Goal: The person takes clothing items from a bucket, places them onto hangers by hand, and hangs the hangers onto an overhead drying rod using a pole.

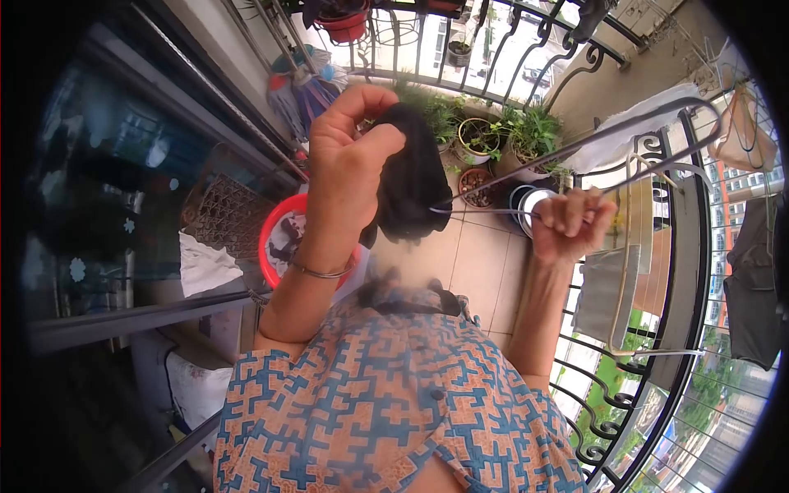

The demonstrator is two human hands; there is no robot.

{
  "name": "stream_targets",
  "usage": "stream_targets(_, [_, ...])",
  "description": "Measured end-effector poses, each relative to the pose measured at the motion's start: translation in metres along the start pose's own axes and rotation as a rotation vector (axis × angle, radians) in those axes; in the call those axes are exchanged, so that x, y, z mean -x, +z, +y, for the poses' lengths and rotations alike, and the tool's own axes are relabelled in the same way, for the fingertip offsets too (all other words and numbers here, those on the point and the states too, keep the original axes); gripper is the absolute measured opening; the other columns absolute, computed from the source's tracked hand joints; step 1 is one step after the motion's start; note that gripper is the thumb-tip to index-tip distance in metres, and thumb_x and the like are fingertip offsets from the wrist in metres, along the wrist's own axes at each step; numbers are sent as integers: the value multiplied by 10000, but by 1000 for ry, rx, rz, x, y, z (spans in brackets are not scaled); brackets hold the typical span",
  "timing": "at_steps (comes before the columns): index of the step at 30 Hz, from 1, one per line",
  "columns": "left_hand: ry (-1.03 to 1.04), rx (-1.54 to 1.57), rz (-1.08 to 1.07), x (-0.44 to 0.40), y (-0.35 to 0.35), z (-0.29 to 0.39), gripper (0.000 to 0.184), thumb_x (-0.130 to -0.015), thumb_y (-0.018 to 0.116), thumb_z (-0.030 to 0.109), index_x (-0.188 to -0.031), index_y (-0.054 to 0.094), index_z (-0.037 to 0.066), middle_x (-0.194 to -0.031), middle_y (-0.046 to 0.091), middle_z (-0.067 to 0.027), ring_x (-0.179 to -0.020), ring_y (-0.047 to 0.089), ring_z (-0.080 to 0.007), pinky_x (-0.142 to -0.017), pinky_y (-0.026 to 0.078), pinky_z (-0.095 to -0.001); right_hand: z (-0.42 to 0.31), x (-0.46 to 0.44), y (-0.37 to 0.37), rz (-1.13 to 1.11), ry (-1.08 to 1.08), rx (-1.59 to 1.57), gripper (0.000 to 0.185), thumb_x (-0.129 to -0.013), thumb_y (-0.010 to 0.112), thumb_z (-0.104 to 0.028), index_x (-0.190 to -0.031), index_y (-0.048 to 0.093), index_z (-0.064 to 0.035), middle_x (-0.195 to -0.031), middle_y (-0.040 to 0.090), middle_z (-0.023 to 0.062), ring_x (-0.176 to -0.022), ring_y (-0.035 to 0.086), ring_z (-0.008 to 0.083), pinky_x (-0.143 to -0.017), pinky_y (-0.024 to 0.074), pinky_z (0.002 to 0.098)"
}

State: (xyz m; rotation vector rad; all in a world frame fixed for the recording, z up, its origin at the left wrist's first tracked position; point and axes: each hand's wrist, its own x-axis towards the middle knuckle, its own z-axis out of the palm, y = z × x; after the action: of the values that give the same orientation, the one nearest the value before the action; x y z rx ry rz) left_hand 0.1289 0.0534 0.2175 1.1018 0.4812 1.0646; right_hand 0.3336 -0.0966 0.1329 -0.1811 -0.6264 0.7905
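My left hand (349, 156) pinches the upper edge of a black cloth garment (411, 177), whose exact kind I cannot make out. The cloth hangs down in front of me. In my right hand (573, 223) is a thin dark wire clothes hanger (567, 156), its fingers curled round the lower wire. One narrow corner of the hanger points left and meets the black cloth near its lower right side. The hanger's wide end reaches up to the right.
A red basin (269, 238) with cloth in it stands at left below my forearm. Potted plants (530, 135) line the black railing (452, 82) ahead. Grey trousers (752, 287) hang at far right, and a grey cloth (604, 304) hangs on a rack beside the right railing.
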Motion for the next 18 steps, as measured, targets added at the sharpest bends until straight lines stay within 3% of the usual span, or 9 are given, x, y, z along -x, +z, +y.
stream_targets(4, [-32,83,-22,7,-1,16,210,-720,522,-107,-882,605,-3,-811,594,-12,-687,548,-53,-620,458,-188,48,-2,-12,19,152,32,305,-946,506,-390,-834,610,-126,-483,333,-33,-425,227,75,-462,207,243])
stream_targets(7, [0,96,-4,8,-10,24,213,-723,516,-113,-881,605,-2,-808,595,-10,-690,551,-50,-617,457,-181,69,10,-46,52,349,90,208,-903,577,-247,-843,605,-50,-513,375,-18,-458,293,76,-456,236,242])
stream_targets(10, [25,-29,79,8,-32,27,216,-720,517,-111,-882,604,2,-815,590,-3,-692,542,-42,-616,446,-176,65,17,-46,100,506,314,185,-878,612,-182,-789,597,-20,-526,417,-16,-453,318,71,-446,247,231])
stream_targets(13, [52,-350,110,10,-64,12,185,-718,519,-94,-846,595,15,-806,552,18,-686,526,-35,-610,417,-168,39,16,-27,56,615,643,180,-851,659,-151,-747,617,-9,-588,515,-3,-465,349,49,-449,254,214])
stream_targets(16, [103,-597,160,14,-79,-1,157,-696,522,-88,-795,581,18,-757,505,13,-653,497,-41,-580,391,-188,26,9,-4,53,690,861,163,-847,664,-165,-765,664,-24,-544,455,-40,-478,355,35,-451,255,208])
stream_targets(18, [144,-745,170,17,-84,-2,152,-680,525,-82,-785,578,14,-744,495,-5,-630,488,-57,-565,385,-211,18,3,11,26,724,985,180,-848,675,-193,-770,664,-31,-595,499,-48,-525,376,21,-475,271,195])
